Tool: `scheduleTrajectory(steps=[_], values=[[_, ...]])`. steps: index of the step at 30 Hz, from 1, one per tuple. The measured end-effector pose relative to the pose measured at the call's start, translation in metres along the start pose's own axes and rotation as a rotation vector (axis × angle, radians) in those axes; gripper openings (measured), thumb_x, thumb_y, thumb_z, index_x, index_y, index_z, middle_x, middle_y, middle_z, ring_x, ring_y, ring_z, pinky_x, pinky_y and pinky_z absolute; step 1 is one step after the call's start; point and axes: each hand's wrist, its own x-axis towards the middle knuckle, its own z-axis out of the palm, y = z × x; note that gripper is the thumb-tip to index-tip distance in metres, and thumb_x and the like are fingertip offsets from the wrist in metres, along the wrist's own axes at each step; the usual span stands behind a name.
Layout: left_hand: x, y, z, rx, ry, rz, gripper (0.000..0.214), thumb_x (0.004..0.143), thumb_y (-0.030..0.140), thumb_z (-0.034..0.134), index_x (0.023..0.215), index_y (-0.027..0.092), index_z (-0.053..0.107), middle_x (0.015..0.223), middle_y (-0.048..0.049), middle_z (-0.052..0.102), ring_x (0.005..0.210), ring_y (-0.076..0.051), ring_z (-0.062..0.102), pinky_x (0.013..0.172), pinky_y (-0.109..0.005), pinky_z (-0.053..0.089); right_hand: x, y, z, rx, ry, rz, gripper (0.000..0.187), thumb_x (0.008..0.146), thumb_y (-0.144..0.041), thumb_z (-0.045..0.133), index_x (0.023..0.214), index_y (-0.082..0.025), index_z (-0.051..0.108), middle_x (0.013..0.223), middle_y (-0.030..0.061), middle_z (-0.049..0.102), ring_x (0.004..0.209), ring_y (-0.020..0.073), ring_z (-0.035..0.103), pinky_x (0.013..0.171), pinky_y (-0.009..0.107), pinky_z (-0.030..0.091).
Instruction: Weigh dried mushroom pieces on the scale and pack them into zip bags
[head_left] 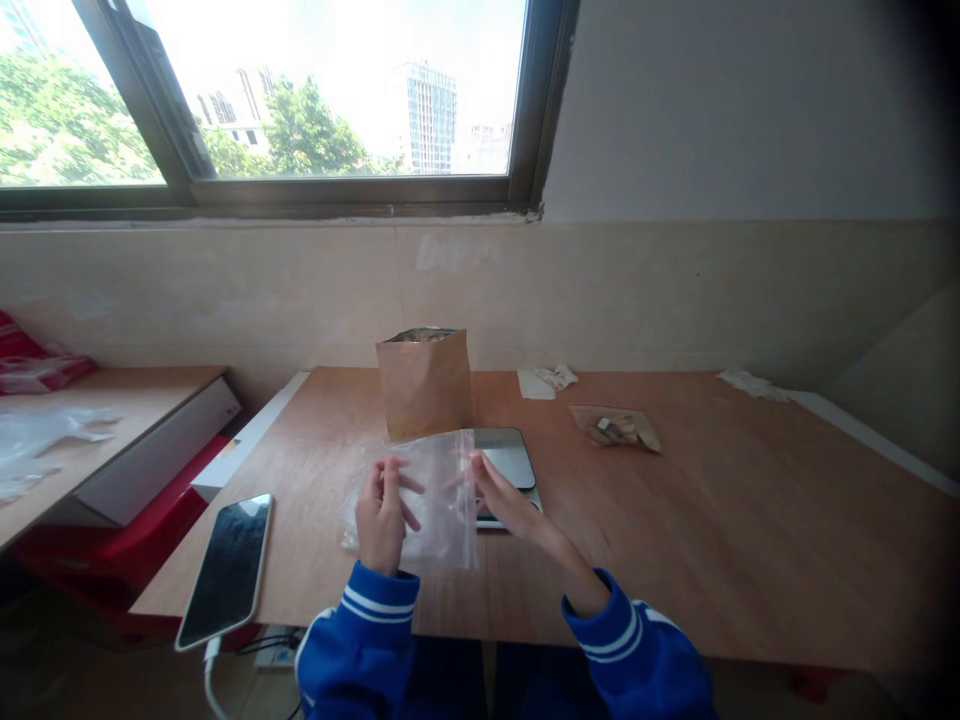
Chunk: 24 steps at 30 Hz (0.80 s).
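A clear plastic zip bag (pixel 442 535) is held up over the near part of the table, its zip edge facing right. My left hand (pixel 381 515) is closed on the bag's left side, some fingers showing through the film. At the zip edge, my right hand (pixel 504 497) pinches the film near the upper corner; part of its fingers lies behind the plastic. Behind my right hand sits a small flat scale (pixel 508 455), partly covered by the bag. An open brown paper bag (pixel 426 388) stands upright just beyond, its contents barely showing at the top.
On the wooden table (pixel 705 540), a filled clear zip bag (pixel 619 430) lies to the right. Crumpled tissue (pixel 553 378) is near the wall. A phone (pixel 229 570) with a white cable overhangs the left edge. A red stool (pixel 127 545) stands between the tables.
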Motion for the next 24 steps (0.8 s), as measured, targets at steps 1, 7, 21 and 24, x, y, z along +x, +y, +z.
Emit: scheduleTrajectory(steps=[1, 7, 21, 24], values=[[0.001, -0.001, -0.001, 0.012, 0.034, 0.001, 0.039, 0.086, 0.055, 0.039, 0.093, 0.019, 0.052, 0.066, 0.0012, 0.062, 0.031, -0.007, 0.048, 0.029, -0.017, 0.026, -0.004, 0.002, 0.003, 0.048, -0.077, 0.053, 0.063, 0.080, -0.074, 0.033, 0.113, -0.023, 0.049, 0.093, 0.0066, 0.062, 0.076, 0.0192, 0.063, 0.059, 0.031, 0.051], [0.014, -0.008, -0.014, 0.267, 0.186, 0.060, 0.037, 0.089, 0.052, 0.033, 0.091, 0.021, 0.052, 0.058, 0.0057, 0.056, 0.032, -0.008, 0.043, 0.038, -0.021, 0.034, -0.017, 0.022, 0.017, 0.146, -0.338, 0.202, 0.063, 0.068, -0.054, 0.071, 0.110, -0.018, 0.040, 0.065, -0.0028, 0.062, 0.056, 0.0144, 0.062, 0.056, 0.028, 0.050], [0.073, -0.038, -0.035, 1.011, 0.044, 0.084, 0.041, 0.091, 0.046, 0.035, 0.107, 0.016, 0.059, 0.092, -0.0119, 0.067, 0.083, -0.024, 0.063, 0.070, -0.032, 0.045, 0.004, 0.063, -0.072, -0.554, 0.404, -0.082, 0.027, 0.085, -0.037, 0.048, 0.103, -0.018, 0.053, 0.101, 0.0114, 0.058, 0.091, 0.0233, 0.057, 0.082, 0.040, 0.045], [0.065, -0.041, -0.032, 1.153, 0.197, 0.246, 0.058, 0.086, 0.050, 0.045, 0.124, 0.007, 0.053, 0.116, -0.0238, 0.056, 0.100, -0.032, 0.057, 0.080, -0.042, 0.044, 0.012, 0.084, -0.143, -0.920, 0.744, -0.155, 0.022, 0.080, -0.022, 0.047, 0.098, -0.016, 0.058, 0.104, 0.0155, 0.055, 0.105, 0.0291, 0.050, 0.093, 0.047, 0.038]])
